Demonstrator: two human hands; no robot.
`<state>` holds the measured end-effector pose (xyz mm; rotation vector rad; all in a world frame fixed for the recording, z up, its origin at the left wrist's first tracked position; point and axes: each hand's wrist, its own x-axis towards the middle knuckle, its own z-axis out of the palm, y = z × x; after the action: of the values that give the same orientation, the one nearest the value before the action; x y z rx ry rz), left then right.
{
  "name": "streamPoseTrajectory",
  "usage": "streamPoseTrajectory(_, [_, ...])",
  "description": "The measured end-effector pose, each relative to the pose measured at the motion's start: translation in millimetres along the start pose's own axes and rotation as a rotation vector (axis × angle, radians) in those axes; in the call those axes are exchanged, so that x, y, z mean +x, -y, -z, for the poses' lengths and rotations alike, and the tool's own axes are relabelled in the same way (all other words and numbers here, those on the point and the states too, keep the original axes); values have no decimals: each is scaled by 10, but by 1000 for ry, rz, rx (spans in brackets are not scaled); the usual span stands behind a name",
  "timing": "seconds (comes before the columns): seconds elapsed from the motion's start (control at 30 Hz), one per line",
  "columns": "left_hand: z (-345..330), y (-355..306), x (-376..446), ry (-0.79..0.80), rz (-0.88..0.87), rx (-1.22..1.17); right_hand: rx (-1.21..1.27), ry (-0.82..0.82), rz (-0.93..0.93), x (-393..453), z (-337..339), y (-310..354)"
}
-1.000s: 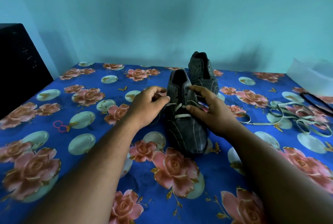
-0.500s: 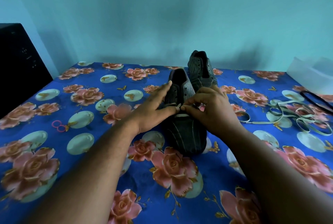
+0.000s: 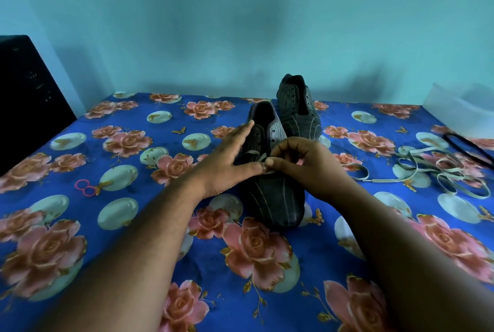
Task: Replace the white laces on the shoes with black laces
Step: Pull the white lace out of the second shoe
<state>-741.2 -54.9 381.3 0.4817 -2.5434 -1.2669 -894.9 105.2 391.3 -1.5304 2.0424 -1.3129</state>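
- The near shoe (image 3: 270, 171) stands on the floral cloth (image 3: 133, 224) about mid-width, toe toward the front edge; the second shoe (image 3: 296, 109) sits just behind it, nearer the back edge.
- The left hand (image 3: 227, 163) lies flat against the near shoe's left side with fingers straight, much as half a second ago; a second ago those fingers were curled.
- The right hand (image 3: 307, 163) pinches the white lace (image 3: 256, 158) at the eyelets, and has drawn it up slightly since the previous frame, though blur makes this uncertain.
- A loose white lace (image 3: 438, 171) lies toward the right edge, unmoved, with a black lace (image 3: 467, 144) beyond it.
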Motion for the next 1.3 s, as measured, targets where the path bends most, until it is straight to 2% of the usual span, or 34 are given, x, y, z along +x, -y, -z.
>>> streamPoseTrajectory(0.1, [0, 4, 3, 0, 1, 6, 64, -39, -17, 1, 35, 18])
streamPoseTrajectory(0.23, [-10, -12, 3, 9, -7, 43, 291, 130, -156, 4, 78, -20])
streamPoseTrajectory(0.37, [-16, -33, 1, 15, 0, 21, 478, 167, -202, -7, 105, 39])
streamPoseTrajectory(0.43, [-14, -32, 3, 7, 10, -6, 366, 142, -173, -10, 64, 53])
streamPoseTrajectory(0.53, [-11, -39, -9, 14, 15, -2, 101, 0, -91, 4, 7, 22])
streamPoseTrajectory(0.63, [-16, -40, -9, 18, 12, -13, 197, -8, -89, 12, 27, -30])
streamPoseTrajectory(0.77, [-18, -51, -8, 16, 9, -15, 400, 151, -135, 5, 101, -72])
streamPoseTrajectory(0.87, [-13, -60, -15, 3, 19, 2, 554, 117, -231, 10, 145, -91])
streamPoseTrajectory(0.93, [-7, -50, -3, 1, 20, 15, 517, 110, -221, 10, 135, -83])
streamPoseTrajectory(1.0, [-5, -41, 4, 1, 19, 8, 367, 93, -129, 3, 88, -38])
streamPoseTrajectory(1.07, [-8, -39, 4, 2, 20, 11, 200, -6, -40, 3, 37, 12])
streamPoseTrajectory(1.17, [-14, -27, 9, 1, 14, 20, 101, -137, 40, 26, 34, -9])
streamPoseTrajectory(1.23, [-13, -16, 18, 4, 12, 23, 103, -87, 40, 24, 65, -47])
streamPoseTrajectory(1.3, [-8, -2, 27, 5, 16, 35, 271, 7, -9, 5, 87, -39])
